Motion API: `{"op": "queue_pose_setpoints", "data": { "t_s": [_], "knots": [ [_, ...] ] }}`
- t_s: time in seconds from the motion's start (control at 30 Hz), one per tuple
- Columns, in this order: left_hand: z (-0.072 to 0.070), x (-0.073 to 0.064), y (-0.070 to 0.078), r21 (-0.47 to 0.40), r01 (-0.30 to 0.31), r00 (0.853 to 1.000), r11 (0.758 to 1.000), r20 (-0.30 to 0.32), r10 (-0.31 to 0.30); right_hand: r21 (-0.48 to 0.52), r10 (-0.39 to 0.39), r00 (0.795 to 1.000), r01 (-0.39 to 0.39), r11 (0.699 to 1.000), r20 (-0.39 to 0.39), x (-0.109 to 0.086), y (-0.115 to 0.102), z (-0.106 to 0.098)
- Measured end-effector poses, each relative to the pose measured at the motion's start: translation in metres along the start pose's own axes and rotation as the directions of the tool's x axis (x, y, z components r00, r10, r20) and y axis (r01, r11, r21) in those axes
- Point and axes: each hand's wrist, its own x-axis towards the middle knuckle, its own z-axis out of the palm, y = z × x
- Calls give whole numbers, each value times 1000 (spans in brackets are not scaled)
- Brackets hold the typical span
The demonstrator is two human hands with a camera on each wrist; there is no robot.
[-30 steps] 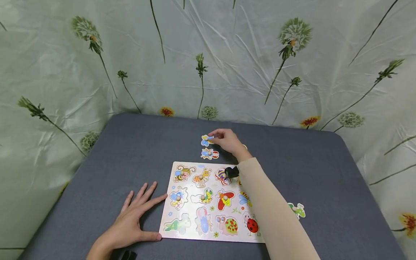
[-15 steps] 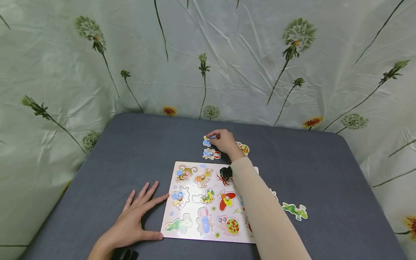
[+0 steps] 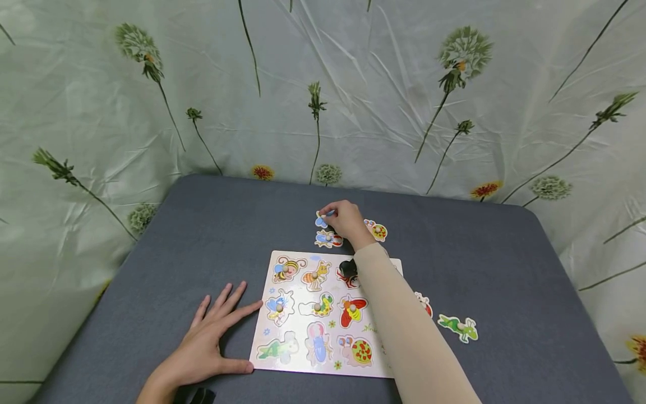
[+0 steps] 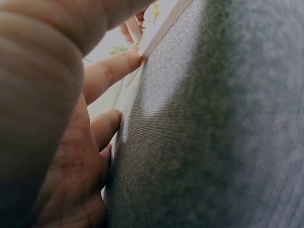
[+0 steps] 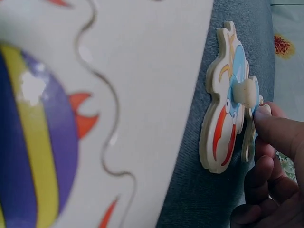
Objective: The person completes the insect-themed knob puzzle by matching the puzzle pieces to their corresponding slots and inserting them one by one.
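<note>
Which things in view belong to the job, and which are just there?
Job:
- board
- blue-winged piece, pinched by right hand
- loose: beetle piece, snail piece, green piece, red piece (partly hidden)
- left hand, touching board

Just there:
- table
- floral backdrop
- black wrist gear

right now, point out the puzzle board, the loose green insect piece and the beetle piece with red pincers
Puzzle board (image 3: 300, 324): head view, bare patch of its face
Green insect piece (image 3: 460, 326): head view, its knob
Beetle piece (image 5: 244, 92): right wrist view, its knob
</note>
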Motion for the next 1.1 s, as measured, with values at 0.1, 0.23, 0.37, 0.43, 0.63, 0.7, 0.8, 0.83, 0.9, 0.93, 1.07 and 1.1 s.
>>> {"op": "queue_pose_setpoints", "data": {
  "t_s": [0.1, 0.23, 0.37, 0.43, 0.63, 0.7, 0.8, 0.83, 0.9, 0.93, 1.07, 1.1],
  "knots": [
    [1, 0, -1, 4, -6, 1000, 1000, -3, 6, -15, -1, 1000, 1, 1000, -8, -1, -1, -1],
    [0, 1, -1, 6, -9, 1000, 1000, -5, 9, -36, -5, 1000, 4, 999, -16, -3, 0, -3],
    [-1, 0, 0, 5, -6, 1000, 1000, -5, 6, -54, 2, 1000, -4, 999, -27, -5, 2, -6],
    [-1, 0, 1, 7, -13, 1000, 1000, -9, 13, -62, 8, 999, -11, 998, -37, -5, 3, -8],
    [-1, 0, 2, 11, -8, 1000, 1000, -10, 8, -49, 28, 998, -31, 998, -64, -5, 7, -11],
    [-2, 1, 3, 11, -8, 1000, 1000, -9, 8, -46, 33, 997, -36, 998, -69, -5, 8, -11],
    [-3, 1, 4, 8, -3, 1000, 1000, -4, 3, -50, 47, 996, -51, 997, -80, -6, 9, -13],
    [-3, 1, 4, 8, -2, 1000, 1000, -3, 2, -49, 54, 995, -58, 997, -84, -6, 10, -13],
    [-3, 2, 3, 7, -2, 1000, 1000, -1, 2, -53, 67, 994, -72, 996, -91, -6, 10, -14],
    [-3, 2, 3, 8, -6, 1000, 1000, -2, 6, -54, 75, 993, -80, 995, -95, -7, 11, -14],
    [-1, 2, 2, 12, -15, 1000, 1000, -4, 15, -55, 99, 990, -105, 993, -100, -7, 13, -16],
    [-1, 2, 1, 14, -15, 1000, 1000, -3, 15, -57, 104, 989, -110, 992, -101, -8, 13, -17]
  ]
}}
